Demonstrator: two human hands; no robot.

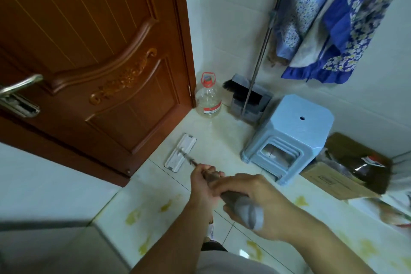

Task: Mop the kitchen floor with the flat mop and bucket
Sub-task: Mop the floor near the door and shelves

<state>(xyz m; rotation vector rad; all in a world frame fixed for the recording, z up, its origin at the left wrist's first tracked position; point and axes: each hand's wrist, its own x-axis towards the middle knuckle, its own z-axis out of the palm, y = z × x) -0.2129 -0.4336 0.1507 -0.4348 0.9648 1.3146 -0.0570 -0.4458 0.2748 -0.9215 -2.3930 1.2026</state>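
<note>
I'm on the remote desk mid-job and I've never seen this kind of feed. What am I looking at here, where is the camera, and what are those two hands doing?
There is no machine: a person wears one wide-angle camera on the head, looking forward and down. Both arms reach in from the bottom edge. The left hand grips the mop handle farther down; the right hand grips its grey upper end. The flat mop head lies on the tiled floor, near the brown door. In the corner stand a clear plastic bottle and a broom with dustpan; a blue stool and a cardboard box sit to the right. No bucket is in view.
</note>
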